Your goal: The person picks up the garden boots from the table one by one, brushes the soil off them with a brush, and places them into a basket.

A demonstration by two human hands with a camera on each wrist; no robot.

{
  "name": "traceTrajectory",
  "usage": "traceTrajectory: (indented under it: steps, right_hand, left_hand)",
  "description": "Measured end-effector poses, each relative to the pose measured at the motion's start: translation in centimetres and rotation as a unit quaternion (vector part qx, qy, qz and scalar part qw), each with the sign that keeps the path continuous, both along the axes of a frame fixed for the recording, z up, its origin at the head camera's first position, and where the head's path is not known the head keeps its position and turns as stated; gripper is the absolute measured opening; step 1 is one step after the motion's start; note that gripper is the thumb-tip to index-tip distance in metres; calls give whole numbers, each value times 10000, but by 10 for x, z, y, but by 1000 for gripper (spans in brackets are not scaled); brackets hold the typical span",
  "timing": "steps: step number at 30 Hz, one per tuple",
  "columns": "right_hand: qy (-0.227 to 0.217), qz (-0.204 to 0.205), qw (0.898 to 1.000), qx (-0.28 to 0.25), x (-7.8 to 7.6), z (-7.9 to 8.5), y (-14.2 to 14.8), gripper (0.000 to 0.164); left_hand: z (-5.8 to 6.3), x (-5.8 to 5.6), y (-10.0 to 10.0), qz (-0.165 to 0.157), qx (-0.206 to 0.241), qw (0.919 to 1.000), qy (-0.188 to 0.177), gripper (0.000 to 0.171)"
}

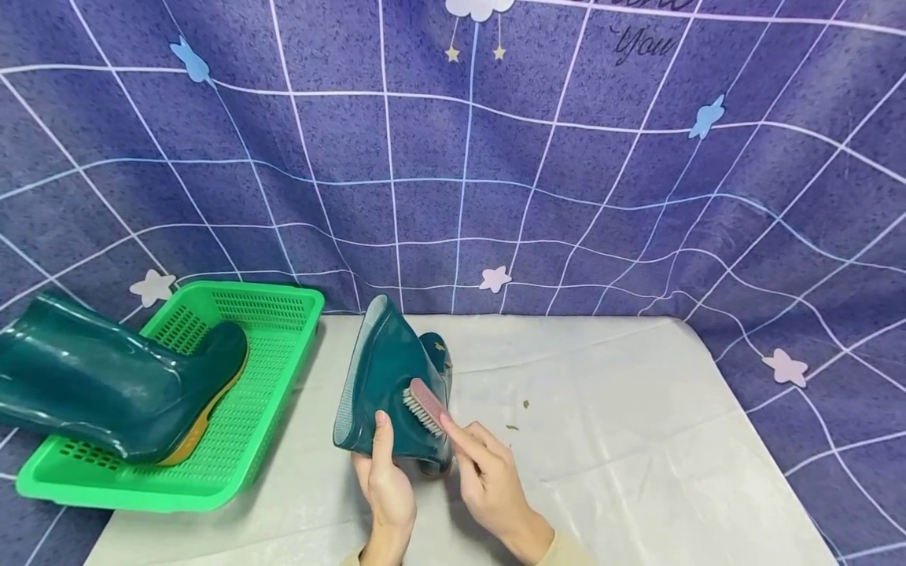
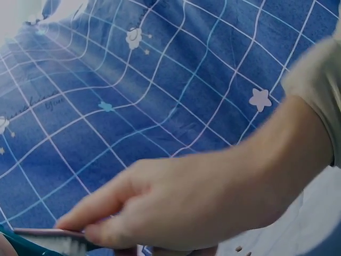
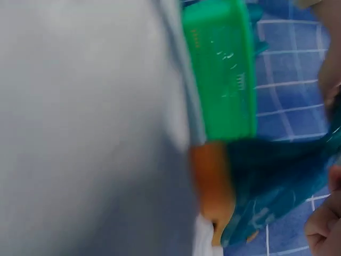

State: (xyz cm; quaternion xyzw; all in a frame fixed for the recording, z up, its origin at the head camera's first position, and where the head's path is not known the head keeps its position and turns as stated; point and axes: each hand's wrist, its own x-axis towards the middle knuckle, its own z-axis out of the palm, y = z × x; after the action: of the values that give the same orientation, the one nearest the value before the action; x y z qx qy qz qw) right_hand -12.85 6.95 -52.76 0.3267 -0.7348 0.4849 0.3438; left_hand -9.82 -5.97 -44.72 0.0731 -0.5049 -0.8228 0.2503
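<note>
A blue backdrop cloth [image 1: 566,157] with a white grid and small stars hangs across the far side, and a pale sheet covers the counter [image 1: 623,440] in front of it. At the left edge of the counter sits a green basket [image 1: 262,314], and a dark green rubber boot [image 1: 106,385] lies in it, its shaft sticking out to the left and its yellowish sole turned toward the near side. A second green boot [image 1: 385,377] is held up near the middle of the counter, close to the near edge. The left hand [image 1: 385,487] grips this boot from below, thumb pressed up against its side. The right hand [image 1: 488,479] pinches a small brush [image 1: 425,405] with a pink back between extended fingers and thumb, its pale bristles resting against the boot's side. A few small dark crumbs [image 1: 518,417] lie on the sheet just right of the boot.
</note>
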Motion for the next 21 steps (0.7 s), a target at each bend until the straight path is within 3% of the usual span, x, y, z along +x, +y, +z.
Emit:
traceTrajectory:
  steps: [5,8,12,16,18,21]
  right_hand:
    - [-647,-656,9953,280,-5,-9,7,46]
    - [-866,-845,9925,195,-7,-9,10,45]
    - [-359,-434,9984,-112,-3,-1,8,51]
    - [-29,-110,9999,73,0,2,2,54]
    - [-315,-442,9980,321,-2,-2,3,51]
    - [-1181,-1162,9841,641,-6,-10,11,46]
  left_hand:
    - [1,0,-2,137,146,9997,-111,28]
    - [2,1,-1,99,111,9998,-93,28]
    - [1,1,1,36,8,10000,61,27]
    - [0,0,1,85,-69,9997,228,29]
    - [0,-1,0,156,-90,9996,229,28]
    - [0,-2,-3,209,-89,9996,163,27]
